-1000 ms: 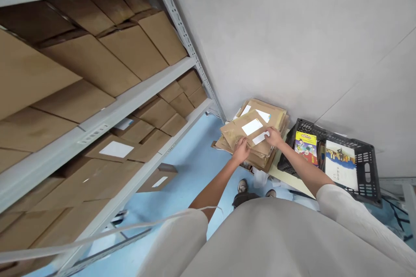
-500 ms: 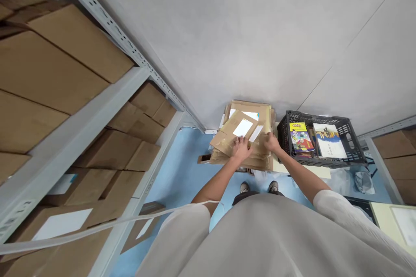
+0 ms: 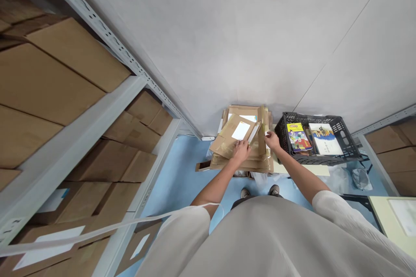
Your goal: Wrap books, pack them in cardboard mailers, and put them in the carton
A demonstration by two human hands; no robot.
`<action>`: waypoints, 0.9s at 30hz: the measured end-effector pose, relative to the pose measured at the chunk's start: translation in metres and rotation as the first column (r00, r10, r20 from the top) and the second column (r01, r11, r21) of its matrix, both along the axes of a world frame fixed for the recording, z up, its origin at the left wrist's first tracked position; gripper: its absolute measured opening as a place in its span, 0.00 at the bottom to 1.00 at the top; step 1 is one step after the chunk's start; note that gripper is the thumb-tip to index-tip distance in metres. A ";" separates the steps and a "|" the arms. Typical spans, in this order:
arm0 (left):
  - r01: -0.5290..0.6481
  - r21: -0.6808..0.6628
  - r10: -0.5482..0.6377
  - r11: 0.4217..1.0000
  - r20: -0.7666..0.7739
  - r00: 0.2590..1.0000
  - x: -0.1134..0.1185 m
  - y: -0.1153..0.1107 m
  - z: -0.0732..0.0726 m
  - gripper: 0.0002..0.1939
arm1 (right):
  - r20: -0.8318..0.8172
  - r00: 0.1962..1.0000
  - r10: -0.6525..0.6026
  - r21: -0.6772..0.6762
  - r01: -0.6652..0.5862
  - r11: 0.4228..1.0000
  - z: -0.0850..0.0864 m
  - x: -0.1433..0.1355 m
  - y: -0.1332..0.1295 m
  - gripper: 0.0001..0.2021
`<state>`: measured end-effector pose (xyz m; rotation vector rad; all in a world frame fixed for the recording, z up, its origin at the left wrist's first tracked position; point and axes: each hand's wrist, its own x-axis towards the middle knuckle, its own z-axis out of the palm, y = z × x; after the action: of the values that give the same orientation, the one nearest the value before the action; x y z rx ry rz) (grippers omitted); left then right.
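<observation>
A stack of flattened cardboard [image 3: 240, 163] lies against the wall. On top of it is a loose cardboard piece [image 3: 228, 133] with a white label [image 3: 241, 130] and a narrow white strip. My left hand [image 3: 241, 150] rests on the lower edge of that piece, fingers spread. My right hand [image 3: 272, 140] is at the stack's right edge, its fingers closed near a small white bit; whether they grip this or the cardboard edge is too small to tell.
A black plastic crate [image 3: 349, 151] with books, one yellow and red [image 3: 298, 137], one white and blue [image 3: 325, 139], stands right of the stack. Shelves of cardboard boxes [image 3: 110, 160] rise at the left. A pale table [image 3: 390, 216] is at the lower right.
My right hand has shifted slightly off the cardboard's right side, and a white bit now shows at its fingertips. The narrow strip beside the label looks more raised. The view has shifted slightly.
</observation>
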<state>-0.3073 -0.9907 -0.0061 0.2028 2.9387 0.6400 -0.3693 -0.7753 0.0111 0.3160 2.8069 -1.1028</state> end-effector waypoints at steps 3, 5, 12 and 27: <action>0.027 -0.031 -0.027 0.999 -0.013 1.000 0.002 -0.001 0.002 0.12 | 0.077 0.996 0.056 0.010 -0.057 0.998 0.006 -0.003 -0.004 0.15; 0.040 -0.033 -0.041 0.999 -0.027 0.999 0.003 -0.001 0.005 0.12 | 0.088 0.991 0.098 0.057 -0.103 0.993 0.010 -0.005 -0.005 0.11; -0.003 -0.039 -0.001 0.999 -0.095 0.995 -0.005 0.006 0.021 0.13 | -0.072 0.990 0.124 0.019 -0.123 0.992 0.033 -0.009 0.007 0.12; 0.007 -0.008 -0.007 1.000 -0.035 0.999 -0.025 0.036 0.016 0.13 | -0.267 0.950 -0.163 -0.215 0.106 0.971 0.094 -0.005 0.130 0.17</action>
<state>-0.3328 -0.9550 0.0098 0.2260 2.9716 0.6307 -0.3745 -0.6453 0.1053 0.3613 2.9155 -1.5619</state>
